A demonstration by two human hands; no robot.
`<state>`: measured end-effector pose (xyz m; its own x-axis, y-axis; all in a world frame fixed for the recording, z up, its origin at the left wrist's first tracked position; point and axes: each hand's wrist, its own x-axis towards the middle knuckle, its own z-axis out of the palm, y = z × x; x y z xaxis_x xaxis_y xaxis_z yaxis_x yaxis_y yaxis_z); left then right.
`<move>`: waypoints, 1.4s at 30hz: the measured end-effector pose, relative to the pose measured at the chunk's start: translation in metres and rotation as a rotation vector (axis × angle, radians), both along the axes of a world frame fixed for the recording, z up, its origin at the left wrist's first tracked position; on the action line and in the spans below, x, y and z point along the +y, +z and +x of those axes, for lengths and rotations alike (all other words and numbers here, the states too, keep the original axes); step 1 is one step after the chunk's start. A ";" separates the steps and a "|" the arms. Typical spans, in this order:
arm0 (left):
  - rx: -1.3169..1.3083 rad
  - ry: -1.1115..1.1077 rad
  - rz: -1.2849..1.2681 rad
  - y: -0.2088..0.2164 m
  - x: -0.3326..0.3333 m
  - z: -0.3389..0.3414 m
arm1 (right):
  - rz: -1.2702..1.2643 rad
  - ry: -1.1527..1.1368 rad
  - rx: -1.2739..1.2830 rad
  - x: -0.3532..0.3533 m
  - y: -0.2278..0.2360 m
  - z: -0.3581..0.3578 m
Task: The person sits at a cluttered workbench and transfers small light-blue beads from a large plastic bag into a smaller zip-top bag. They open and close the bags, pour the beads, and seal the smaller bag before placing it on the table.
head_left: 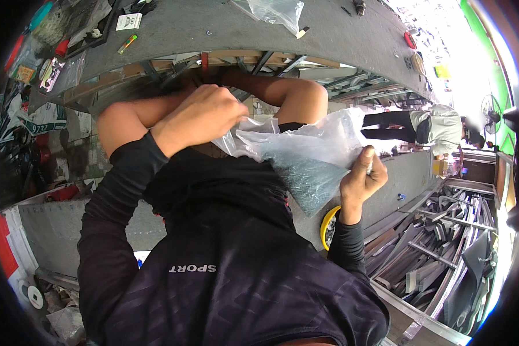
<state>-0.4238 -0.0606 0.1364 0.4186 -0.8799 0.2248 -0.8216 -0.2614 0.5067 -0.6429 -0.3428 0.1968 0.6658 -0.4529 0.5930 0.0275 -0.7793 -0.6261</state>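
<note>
A clear plastic bag (331,137), its lower part bulging with many small dark pieces that look like screws, hangs tilted over my lap. My right hand (364,180) is closed on the bag's right edge, thumb pressed against bent fingers. At the left, my left hand (205,115) is closed on a loose, ragged-looking end of the plastic, which stretches from its fingers toward the bag. Whether that end is still joined to the bag, I cannot tell. Just below my right hand, a yellow round container (327,226) with small metallic bits in it is partly hidden by my wrist.
Ahead runs a long grey bench (213,32) carrying another clear bag (277,12) and a small yellow-green tool (128,44). A rack of metal profile offcuts (432,248) stands at the right. Farther back, a person in a grey top (441,128) is near a fan (490,112).
</note>
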 end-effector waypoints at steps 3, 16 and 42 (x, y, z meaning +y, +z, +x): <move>-0.020 -0.016 0.022 -0.013 -0.003 -0.005 | 0.077 0.014 0.070 0.005 -0.019 0.004; -0.034 0.055 0.044 -0.063 0.003 0.002 | 0.000 0.205 0.228 0.021 -0.040 0.026; 0.100 0.121 -0.013 -0.111 0.014 -0.020 | 0.012 0.322 0.360 0.041 -0.055 0.057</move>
<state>-0.4440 -0.0463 0.0255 0.5424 -0.8188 0.1880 -0.7298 -0.3484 0.5882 -0.5860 -0.3017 0.1421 0.9353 -0.1953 0.2951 0.0464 -0.7590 -0.6494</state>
